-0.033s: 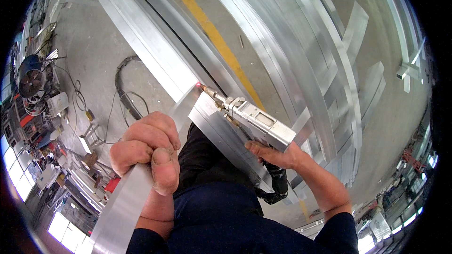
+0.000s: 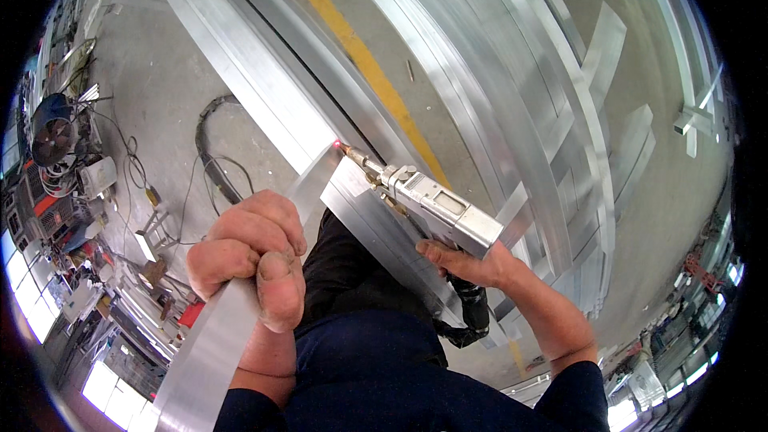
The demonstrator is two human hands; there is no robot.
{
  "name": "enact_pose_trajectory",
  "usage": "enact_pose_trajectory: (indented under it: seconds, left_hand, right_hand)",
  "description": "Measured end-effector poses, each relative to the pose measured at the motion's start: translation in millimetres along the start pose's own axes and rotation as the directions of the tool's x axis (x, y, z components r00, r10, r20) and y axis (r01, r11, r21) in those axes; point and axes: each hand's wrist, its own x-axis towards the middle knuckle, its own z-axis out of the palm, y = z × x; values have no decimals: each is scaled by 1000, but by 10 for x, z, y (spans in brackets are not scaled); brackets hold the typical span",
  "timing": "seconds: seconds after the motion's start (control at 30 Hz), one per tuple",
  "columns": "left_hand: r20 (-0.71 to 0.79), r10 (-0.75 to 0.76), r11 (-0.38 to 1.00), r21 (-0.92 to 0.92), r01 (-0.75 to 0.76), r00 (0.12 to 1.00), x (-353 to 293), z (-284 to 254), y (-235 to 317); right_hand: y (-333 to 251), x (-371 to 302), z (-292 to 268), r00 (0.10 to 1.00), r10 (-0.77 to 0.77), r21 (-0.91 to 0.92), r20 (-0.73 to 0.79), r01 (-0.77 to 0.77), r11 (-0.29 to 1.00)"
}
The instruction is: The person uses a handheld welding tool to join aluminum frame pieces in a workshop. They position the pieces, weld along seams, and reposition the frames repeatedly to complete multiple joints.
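My left hand [image 2: 252, 256] is wrapped in a fist round a flat silver metal bar [image 2: 204, 356]. The bar runs up from the lower left, and its far end meets the end of a long silver metal profile [image 2: 248, 64]. In my right hand [image 2: 472, 264] is a handheld laser welding gun [image 2: 444, 206] with a boxy silver body and a copper-coloured nozzle. A small red light spot glows at the nozzle tip, where bar and profile meet. Below the nozzle lies another metal profile [image 2: 384, 228]. My right fingers are partly hidden under the gun.
Long metal profiles [image 2: 448, 56] stretch across the right, with short offcuts [image 2: 606, 44] beyond them. A black cable [image 2: 204, 132] curls on the floor at left, near a round fan [image 2: 54, 130]. A thick black hose [image 2: 472, 312] hangs below my right hand.
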Motion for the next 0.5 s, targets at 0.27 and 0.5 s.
enact_pose_trajectory:
  seconds: [0.27, 0.5]
  left_hand:
    - [87, -12, 999, 54, 7, 996, 55, -25, 37]
    - [69, -22, 998, 64, 18, 997, 38, -34, 42]
  right_hand:
    - [-31, -50, -1, 996, 76, 53, -55, -73, 996]
    - [32, -35, -82, 956, 269, 30, 118, -275, 961]
